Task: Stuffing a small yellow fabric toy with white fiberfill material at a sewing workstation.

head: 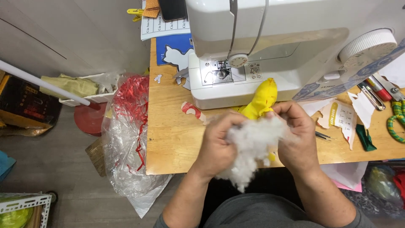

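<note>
My left hand (218, 145) and my right hand (296, 137) both grip a fluffy wad of white stuffing (253, 147) over the front edge of the wooden table (173, 139). The wad hangs down between the hands toward my lap. Just behind it a small yellow fabric piece (262, 99) with red stitches leans against the base of the white sewing machine (253, 46), its lower end hidden by the stuffing and my right fingers.
Paper scraps (344, 118), tweezers (324, 135), scissors with green handles (396, 118) and a dark green cloth bit (365, 138) lie at the right. A clear plastic bag with red shreds (130, 126) hangs off the table's left edge. A white bin (90, 88) stands on the floor at left.
</note>
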